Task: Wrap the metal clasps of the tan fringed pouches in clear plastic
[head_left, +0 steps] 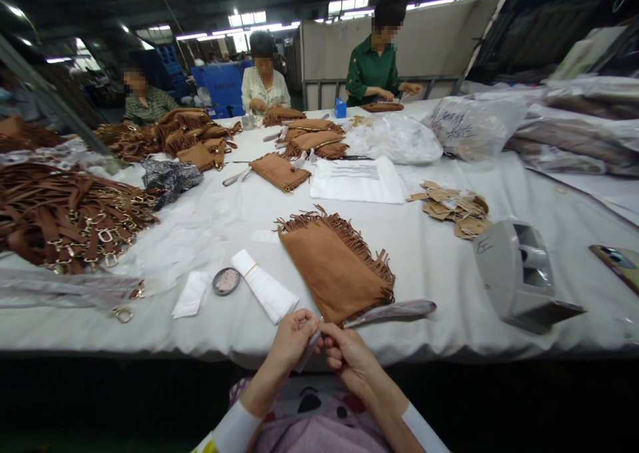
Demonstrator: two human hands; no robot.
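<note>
A brown suede-like bag point(335, 267) with fringe along its far and right edges lies on the white-covered table, one corner toward me. At that corner my left hand point(295, 338) is closed in a pinch, and a narrow plastic-wrapped strip point(308, 352) hangs from its fingers. My right hand point(347, 353) is closed too, thumb and forefinger meeting the left fingertips; what it pinches is too small to make out. From the same corner a plastic-wrapped strap point(394, 312) stretches to the right on the table.
Left lie a folded white paper bundle point(264, 287), a small round dish point(226, 281) and heaped brown straps point(74, 220) with metal clasps. Right are a tape dispenser point(519, 273), brown tags point(456, 207) and a phone point(616, 261). Several people work across the table beside more brown bags point(279, 171).
</note>
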